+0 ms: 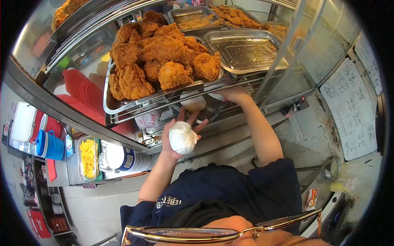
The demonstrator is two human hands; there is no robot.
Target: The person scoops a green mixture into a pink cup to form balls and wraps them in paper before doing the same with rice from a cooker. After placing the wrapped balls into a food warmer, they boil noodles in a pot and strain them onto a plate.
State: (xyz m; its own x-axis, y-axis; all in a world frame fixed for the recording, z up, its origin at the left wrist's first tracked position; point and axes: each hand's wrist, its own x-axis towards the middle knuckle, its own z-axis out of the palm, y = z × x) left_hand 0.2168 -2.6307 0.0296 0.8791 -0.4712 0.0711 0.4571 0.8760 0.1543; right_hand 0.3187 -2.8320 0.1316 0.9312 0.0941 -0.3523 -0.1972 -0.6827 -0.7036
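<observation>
My left hand [166, 141], palm up with fingers curved, holds a round white paper-wrapped bundle [183, 137], gathered at one side. My right hand [234, 94] reaches between the rack bars into the lower shelf. Its fingers close around another white bundle [216, 91], though the bars and upper tray partly hide them. On the lower shelf, just beyond my left fingertips, sits a similar wrapped bundle [193, 102]. A further wrapped bundle with red lettering [148, 119] lies at the left of that shelf.
Above the lower shelf, a metal tray [110, 105] is heaped with fried chicken [164, 53]. Beside it stands a tray with crumbs [246, 49]. A glass-sided metal frame [283, 53] surrounds the shelves. To the left are stacked cups [133, 160] and a container of yellow food [88, 159].
</observation>
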